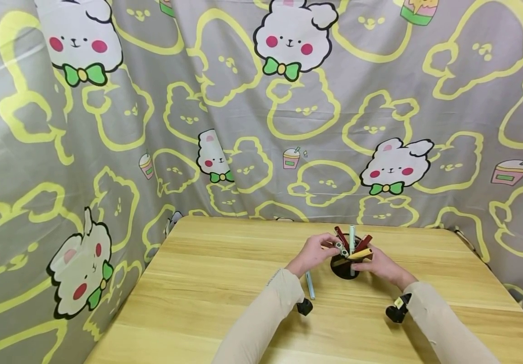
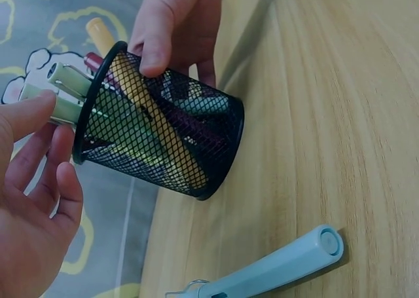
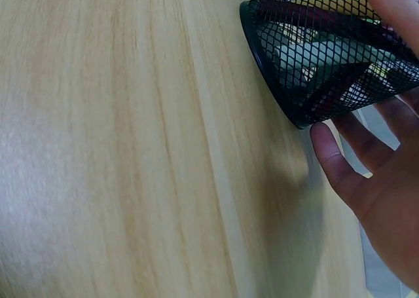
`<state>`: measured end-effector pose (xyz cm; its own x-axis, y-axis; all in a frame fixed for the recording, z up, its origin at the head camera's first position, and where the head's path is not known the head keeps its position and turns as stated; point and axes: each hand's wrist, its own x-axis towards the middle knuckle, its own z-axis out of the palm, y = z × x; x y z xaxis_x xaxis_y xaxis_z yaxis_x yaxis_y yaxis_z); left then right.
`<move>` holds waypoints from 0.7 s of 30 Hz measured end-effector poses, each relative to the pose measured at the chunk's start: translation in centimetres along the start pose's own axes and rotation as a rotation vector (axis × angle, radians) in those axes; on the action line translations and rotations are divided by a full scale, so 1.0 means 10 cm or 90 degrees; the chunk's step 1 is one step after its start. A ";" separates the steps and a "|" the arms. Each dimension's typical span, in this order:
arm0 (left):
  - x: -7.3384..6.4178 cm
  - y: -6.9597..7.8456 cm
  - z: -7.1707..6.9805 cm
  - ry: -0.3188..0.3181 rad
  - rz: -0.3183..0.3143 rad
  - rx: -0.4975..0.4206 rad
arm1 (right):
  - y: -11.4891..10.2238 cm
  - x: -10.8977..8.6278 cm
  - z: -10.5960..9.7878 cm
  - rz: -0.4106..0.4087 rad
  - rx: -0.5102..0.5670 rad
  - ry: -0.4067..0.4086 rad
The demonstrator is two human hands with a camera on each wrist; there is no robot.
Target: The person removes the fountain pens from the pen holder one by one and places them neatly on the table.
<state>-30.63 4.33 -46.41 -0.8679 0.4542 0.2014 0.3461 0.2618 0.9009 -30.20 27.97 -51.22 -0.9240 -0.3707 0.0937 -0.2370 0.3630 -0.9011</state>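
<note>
**Cartoon-print curtain (image 1: 298, 116) behind, pen cup (image 1: 344, 269) between your hands**

Head view: the cup, bristling with pens, is nearer the desk's (image 1: 188, 303) far edge than yours; more room stretches left and toward you. One blue pen (image 1: 310, 286) lies near your left sleeve (image 1: 266, 313), which could sweep it aside if lowered.

Left wrist view: your left hand (image 1: 313, 253) pinches a light green pen (image 2: 64, 109) above the rim; its neighbour (image 2: 73, 83) sits close, so clips might snag and a sideways tug might tip the cup.

Right wrist view: your right hand (image 1: 386, 265) clasps the mesh wall; a loosened grip might let it slide.
</note>
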 end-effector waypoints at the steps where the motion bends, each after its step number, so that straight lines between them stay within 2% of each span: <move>1: 0.00 0.01 0.00 0.001 0.003 -0.001 | 0.00 0.00 0.00 0.000 0.002 0.000; 13: -0.01 0.09 -0.05 0.007 0.012 0.005 | 0.00 -0.01 -0.01 0.017 -0.003 0.006; 21: 0.00 0.11 -0.10 0.026 0.017 0.001 | 0.02 0.00 -0.01 0.011 0.008 -0.001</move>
<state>-30.62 3.81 -45.03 -0.8720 0.4258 0.2416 0.3706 0.2517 0.8940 -30.29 28.13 -51.33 -0.9276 -0.3654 0.0773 -0.2169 0.3584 -0.9080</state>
